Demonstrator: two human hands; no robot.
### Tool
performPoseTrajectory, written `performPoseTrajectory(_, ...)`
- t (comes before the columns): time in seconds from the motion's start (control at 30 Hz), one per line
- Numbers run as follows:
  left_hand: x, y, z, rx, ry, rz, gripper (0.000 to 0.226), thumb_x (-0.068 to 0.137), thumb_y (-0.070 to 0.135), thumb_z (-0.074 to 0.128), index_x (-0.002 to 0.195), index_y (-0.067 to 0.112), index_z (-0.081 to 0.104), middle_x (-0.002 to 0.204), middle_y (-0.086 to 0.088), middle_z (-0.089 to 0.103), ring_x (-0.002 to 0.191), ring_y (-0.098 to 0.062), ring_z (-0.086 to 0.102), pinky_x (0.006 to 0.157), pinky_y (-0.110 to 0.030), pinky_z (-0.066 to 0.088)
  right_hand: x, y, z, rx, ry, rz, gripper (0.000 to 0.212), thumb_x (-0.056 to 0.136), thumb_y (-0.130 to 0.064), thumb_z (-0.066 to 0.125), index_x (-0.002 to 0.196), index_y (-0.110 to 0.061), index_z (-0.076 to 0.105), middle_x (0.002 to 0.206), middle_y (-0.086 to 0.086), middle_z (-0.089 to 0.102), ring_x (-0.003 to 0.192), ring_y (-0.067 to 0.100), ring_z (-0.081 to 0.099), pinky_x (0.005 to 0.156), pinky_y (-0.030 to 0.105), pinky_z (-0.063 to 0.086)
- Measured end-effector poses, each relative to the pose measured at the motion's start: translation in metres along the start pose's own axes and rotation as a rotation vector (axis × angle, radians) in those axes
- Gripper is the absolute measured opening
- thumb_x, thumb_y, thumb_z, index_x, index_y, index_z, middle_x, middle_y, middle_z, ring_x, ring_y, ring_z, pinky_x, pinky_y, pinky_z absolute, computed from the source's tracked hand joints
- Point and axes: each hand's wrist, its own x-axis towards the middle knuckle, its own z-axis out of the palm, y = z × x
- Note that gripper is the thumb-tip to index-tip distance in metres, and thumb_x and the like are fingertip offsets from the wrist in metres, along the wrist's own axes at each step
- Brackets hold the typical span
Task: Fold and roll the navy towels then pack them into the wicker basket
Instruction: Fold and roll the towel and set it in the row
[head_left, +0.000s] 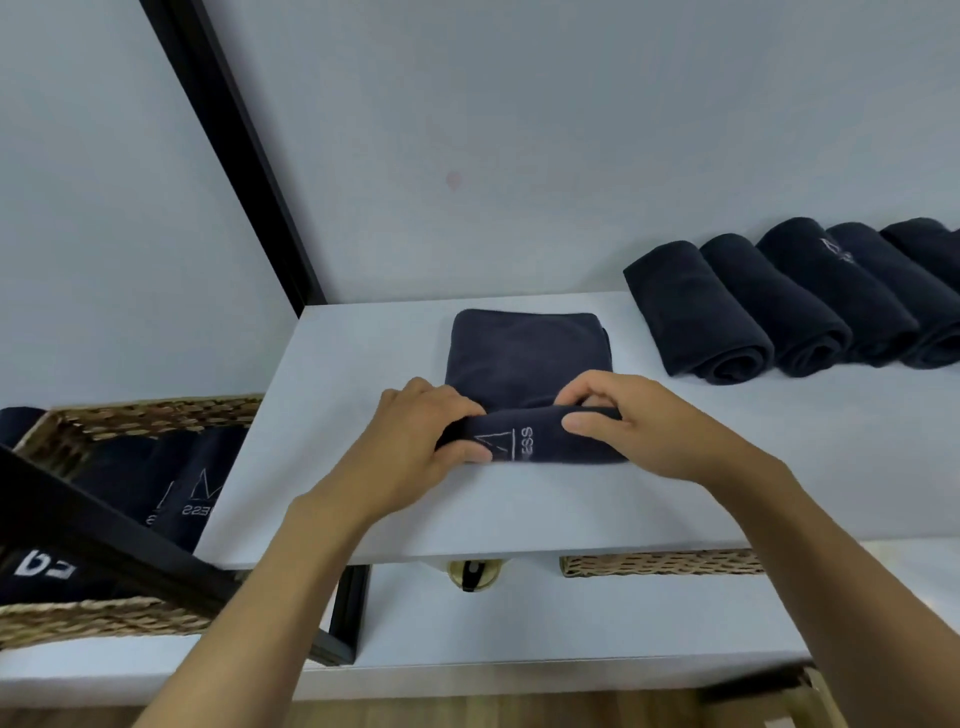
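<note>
Your left hand (421, 439) and right hand (641, 431) grip the towel (524, 353) by its rolled near end, mid-way along the shelf (753, 467). Bare shelf reaches the front edge; rolls (737, 312) sit back right, basket (130, 415) past the left edge.

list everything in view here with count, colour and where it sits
half-rolled navy towel: one, navy with pale logo, shelf middle
rolled navy towels: five visible, navy, row on shelf's right
white shelf board: one, white, under those towels
woven wicker basket: one, tan, left of shelf
packed navy towels: count unclear, navy, inside that basket
second wicker basket: one, tan, below shelf, partly hidden
black frame post: one, black, upper left
left-hand grip: one, bare, holding roll's left end
right-hand grip: one, bare, holding roll's right end
</note>
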Motion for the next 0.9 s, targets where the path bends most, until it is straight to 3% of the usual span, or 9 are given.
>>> performPoseTrajectory(0.13,0.019,0.001,-0.016,-0.302,-0.298,-0.129,0.017,0.095,0.037,0.058,0.100,0.023,0.066,0.089,0.010,0.064,0.082,-0.009,0.058,0.074,-0.024,0.045,-0.008,-0.001,0.004,-0.017,0.111,0.015,0.003,0.093,-0.032,0.061,0.096,-0.032,0.059,0.083,-0.014,0.064,0.078,0.003,0.060,0.069,0.020,0.045)
performPoseTrajectory(0.23,0.041,0.000,-0.014,-0.343,-0.323,-0.215,0.031,0.099,0.039,0.050,0.087,0.013,0.061,0.079,0.005,0.059,0.074,-0.011,0.054,0.071,-0.027,0.041,-0.005,-0.003,0.018,-0.355,0.406,-0.147,0.006,0.093,-0.027,0.061,0.092,-0.030,0.066,0.093,-0.013,0.061,0.086,0.011,0.057,0.075,0.030,0.042)
performPoseTrajectory(0.37,0.051,-0.002,0.000,-0.330,-0.204,-0.298,0.028,0.096,0.043,0.053,0.091,0.016,0.059,0.086,-0.003,0.065,0.082,-0.019,0.058,0.075,-0.033,0.044,-0.019,0.012,0.031,-0.573,0.395,-0.261,0.036,0.081,-0.047,0.069,0.110,-0.026,0.066,0.110,-0.011,0.063,0.099,0.014,0.056,0.080,0.031,0.033)
performPoseTrajectory(0.43,0.043,0.001,0.007,-0.286,-0.018,-0.284,0.024,0.093,0.042,0.058,0.090,0.018,0.061,0.086,0.000,0.065,0.082,-0.018,0.059,0.075,-0.032,0.044,-0.018,0.015,0.030,-0.567,0.364,-0.267,0.040,0.079,-0.045,0.071,0.113,-0.024,0.065,0.113,-0.009,0.064,0.102,0.017,0.057,0.082,0.031,0.031)
performPoseTrajectory(0.5,0.031,0.005,0.013,-0.068,0.291,-0.106,0.027,0.091,0.044,0.059,0.090,0.018,0.065,0.090,0.003,0.063,0.083,-0.020,0.056,0.076,-0.033,0.044,-0.010,0.009,0.022,-0.525,0.326,-0.224,0.033,0.086,-0.043,0.066,0.115,-0.028,0.063,0.114,-0.013,0.064,0.105,0.013,0.055,0.085,0.031,0.026)
performPoseTrajectory(0.57,0.015,0.006,0.023,0.133,0.402,0.103,0.039,0.086,0.051,0.061,0.101,0.016,0.067,0.102,0.000,0.064,0.092,-0.022,0.055,0.080,-0.035,0.042,0.002,0.006,0.010,-0.419,0.241,-0.157,0.027,0.090,-0.040,0.064,0.115,-0.031,0.062,0.112,-0.016,0.063,0.105,0.009,0.053,0.090,0.031,0.026)
performPoseTrajectory(0.63,0.006,0.000,0.032,0.231,0.357,0.166,0.051,0.080,0.050,0.071,0.115,0.014,0.063,0.116,-0.003,0.062,0.105,-0.024,0.054,0.087,-0.036,0.038,0.009,0.005,0.001,-0.242,0.140,-0.090,0.020,0.090,-0.037,0.065,0.110,-0.033,0.063,0.105,-0.018,0.064,0.101,0.009,0.056,0.096,0.034,0.035)
performPoseTrajectory(0.73,0.014,-0.003,0.031,0.192,0.242,0.030,0.045,0.083,0.037,0.073,0.122,0.017,0.061,0.119,0.000,0.061,0.105,-0.026,0.054,0.088,-0.034,0.034,0.017,0.002,-0.006,0.087,0.132,0.007,0.015,0.086,-0.031,0.070,0.099,-0.032,0.062,0.096,-0.012,0.069,0.090,0.009,0.065,0.085,0.037,0.054)
performPoseTrajectory(0.9,0.041,-0.002,-0.002,-0.255,-0.083,-0.177,0.018,0.089,0.033,0.067,0.107,0.028,0.065,0.093,0.012,0.063,0.087,-0.009,0.057,0.078,-0.026,0.039,0.015,-0.001,0.003,0.104,0.289,0.040,0.010,0.088,-0.040,0.067,0.088,-0.030,0.064,0.092,-0.013,0.068,0.090,0.004,0.062,0.079,0.029,0.051)
